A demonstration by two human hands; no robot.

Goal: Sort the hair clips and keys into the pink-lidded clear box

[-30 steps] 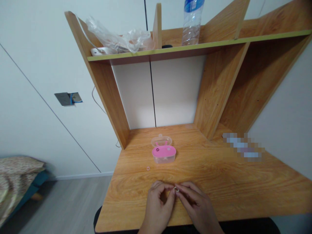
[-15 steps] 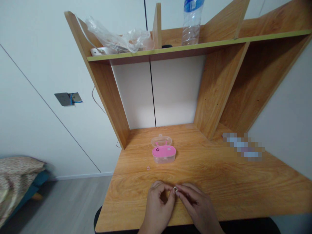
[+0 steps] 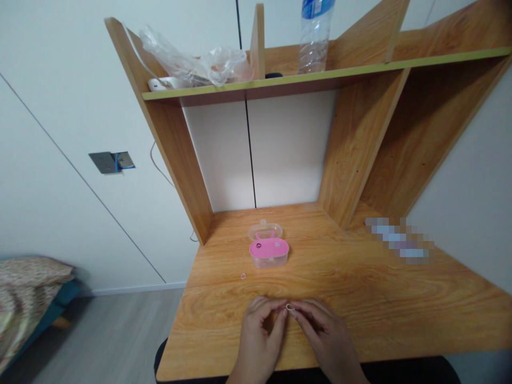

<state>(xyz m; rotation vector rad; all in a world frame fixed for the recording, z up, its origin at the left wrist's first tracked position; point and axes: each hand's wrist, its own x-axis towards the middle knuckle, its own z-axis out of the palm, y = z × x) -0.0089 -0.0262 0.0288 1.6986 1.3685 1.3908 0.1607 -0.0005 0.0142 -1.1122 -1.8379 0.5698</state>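
Observation:
Near the front of the desk, my left hand [image 3: 262,325] and my right hand [image 3: 322,330] meet, fingertips close together. Between them is a small pale hair tie [image 3: 290,308], pinched on its left side by my left thumb and finger and on its right by my right ones. It looks like a thin, slightly elongated loop; my fingertips cover its ends. A pink hair tie [image 3: 243,276] lies on the wood, up and left of my hands. Beyond them stands a clear box with a pink inner tray [image 3: 270,248], its see-through lid [image 3: 264,231] tipped back.
Two little loops, one dark [image 3: 258,246] and one pale [image 3: 277,244], rest on the pink tray. A blurred-out item [image 3: 398,240] lies at the right of the wooden desk [image 3: 212,320]. Overhead, a shelf [image 3: 352,74] bears a plastic bag [image 3: 224,64] and a bottle [image 3: 314,48].
The pale hair tie has gone from a rounder ring to a wider, drawn-out loop. My right fingers have shifted slightly; the box and the pink hair tie have stayed put.

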